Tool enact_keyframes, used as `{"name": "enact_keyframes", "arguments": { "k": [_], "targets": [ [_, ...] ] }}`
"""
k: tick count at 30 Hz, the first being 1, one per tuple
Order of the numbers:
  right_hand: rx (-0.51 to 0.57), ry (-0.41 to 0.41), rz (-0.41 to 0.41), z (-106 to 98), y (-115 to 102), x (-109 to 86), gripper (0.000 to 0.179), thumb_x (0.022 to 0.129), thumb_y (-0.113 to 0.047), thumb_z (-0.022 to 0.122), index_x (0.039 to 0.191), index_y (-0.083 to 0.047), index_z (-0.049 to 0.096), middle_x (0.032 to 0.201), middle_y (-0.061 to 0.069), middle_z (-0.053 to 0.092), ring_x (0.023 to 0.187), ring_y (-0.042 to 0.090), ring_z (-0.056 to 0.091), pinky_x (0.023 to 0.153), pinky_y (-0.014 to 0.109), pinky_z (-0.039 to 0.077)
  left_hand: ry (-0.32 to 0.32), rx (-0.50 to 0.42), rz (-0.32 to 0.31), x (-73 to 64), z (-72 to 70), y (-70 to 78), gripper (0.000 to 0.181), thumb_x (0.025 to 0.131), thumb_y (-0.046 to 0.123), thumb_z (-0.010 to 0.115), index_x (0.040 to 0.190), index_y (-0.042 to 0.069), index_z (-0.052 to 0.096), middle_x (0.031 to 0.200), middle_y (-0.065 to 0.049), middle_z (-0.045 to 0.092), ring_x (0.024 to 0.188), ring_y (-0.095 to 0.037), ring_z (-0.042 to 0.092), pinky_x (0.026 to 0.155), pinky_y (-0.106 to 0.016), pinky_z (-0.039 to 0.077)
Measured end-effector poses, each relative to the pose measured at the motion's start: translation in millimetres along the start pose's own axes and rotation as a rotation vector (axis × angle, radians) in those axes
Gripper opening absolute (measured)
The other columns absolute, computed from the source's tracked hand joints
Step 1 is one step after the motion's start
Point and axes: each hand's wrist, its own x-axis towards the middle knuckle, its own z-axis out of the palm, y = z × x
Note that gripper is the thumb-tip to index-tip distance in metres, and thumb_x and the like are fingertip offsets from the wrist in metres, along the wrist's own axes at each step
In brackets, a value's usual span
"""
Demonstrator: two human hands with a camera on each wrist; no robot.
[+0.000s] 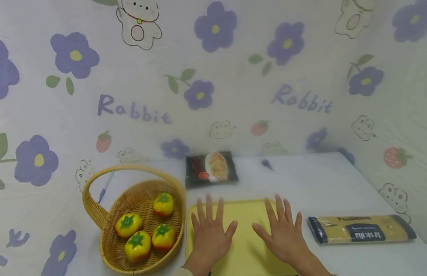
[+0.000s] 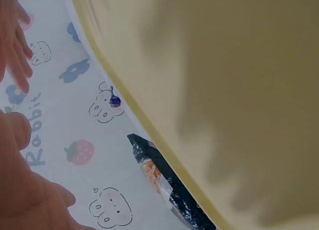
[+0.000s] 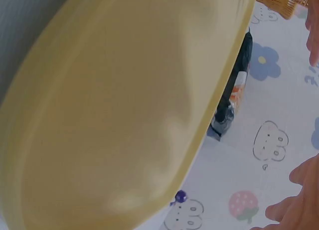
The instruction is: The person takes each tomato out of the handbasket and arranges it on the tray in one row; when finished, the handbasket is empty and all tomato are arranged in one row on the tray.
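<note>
On my feed, all ten fingers are spread and released, grasping nothing: the left hand point(image 1: 211, 235) and the right hand point(image 1: 285, 237) are palm-down over the yellow tray point(image 1: 242, 245), thumbs towards each other with a gap between. The tray lies directly below them, its far rim just past the fingertips.

Working outward, I have little room on the left, where the wicker basket point(image 1: 104, 249), with four yellow fruits point(image 1: 137, 246) inside, sits right beside the tray's edge. Ahead, a dark food packet point(image 1: 196, 168) lies a short way beyond the far rim. My widest stretch is rightward and ahead, across the white tabletop point(image 1: 303, 180), where a small purple object point(image 1: 267, 165) lies near the back.

Right of the tray, a long pasta pack point(image 1: 385, 228) appears to read "la sicilia", with "Spaghetti" above. I can't make out the dark packet's print. "Rabbit" appears twice on the patterned backdrop point(image 1: 241, 76).
</note>
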Motion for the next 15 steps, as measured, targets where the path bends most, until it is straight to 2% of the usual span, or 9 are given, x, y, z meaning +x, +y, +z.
{"name": "enact_keyframes", "arguments": {
  "k": [10, 13, 15],
  "targets": [
    [0.015, 0.032, 0.001, -2, 9, -2.5, 0.082, 0.092, -0.064, 0.043, 0.154, -0.017, 0.019, 0.160, 0.021, 0.008, 0.146, 0.044, 0.003, 0.102, 0.077, 0.006, 0.028, -0.023, 0.011, -2.6, 6.5, 2.8, 0.072, 0.094, 0.058, 0.045, 0.153, 0.020, 0.027, 0.160, -0.017, 0.012, 0.146, -0.046, 0.007, 0.108, -0.068, 0.020],
    [0.005, 0.015, 0.004, -6, 9, -4.0, 0.082, 0.092, -0.064, 0.042, 0.155, -0.018, 0.017, 0.160, 0.021, 0.008, 0.146, 0.044, 0.003, 0.102, 0.077, 0.006, 0.009, -0.023, 0.043, -3.9, 3.6, 7.6, 0.073, 0.094, 0.059, 0.044, 0.153, 0.019, 0.025, 0.160, -0.018, 0.013, 0.146, -0.045, 0.008, 0.108, -0.067, 0.022],
    [-0.002, -0.002, 0.002, -10, 10, -6.1, 0.082, 0.093, -0.064, 0.042, 0.155, -0.018, 0.016, 0.160, 0.021, 0.007, 0.146, 0.044, 0.003, 0.102, 0.077, 0.007, -0.039, -0.050, 0.073, -8.0, -4.4, 12.6, 0.074, 0.094, 0.059, 0.043, 0.153, 0.018, 0.025, 0.160, -0.018, 0.014, 0.146, -0.044, 0.010, 0.108, -0.066, 0.024]
  ]
}}
